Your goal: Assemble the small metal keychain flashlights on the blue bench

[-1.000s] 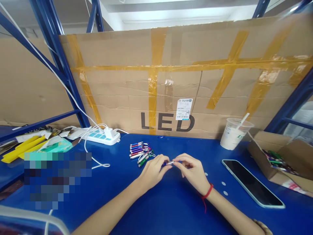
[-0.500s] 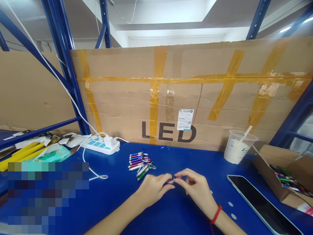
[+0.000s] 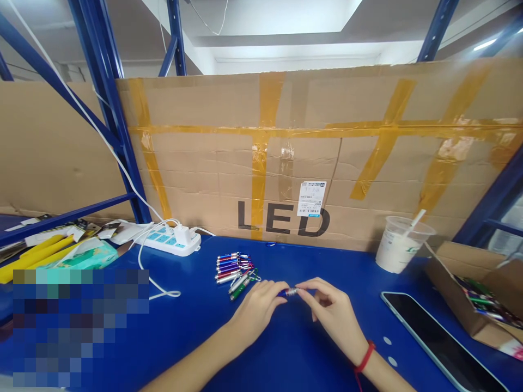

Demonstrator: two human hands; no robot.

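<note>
Mini metal torch (image 3: 291,292): between the hands, above the counter (image 3: 204,348)
Left grip (image 3: 254,310): pinching its blue end
Right grip (image 3: 335,311): fingertips pinching its silver end
Torch feel: probably light, rigid, slick
Torch hold: thumb and fingertip across the barrel

Likely a workshop: blue racking (image 3: 108,103).
</note>
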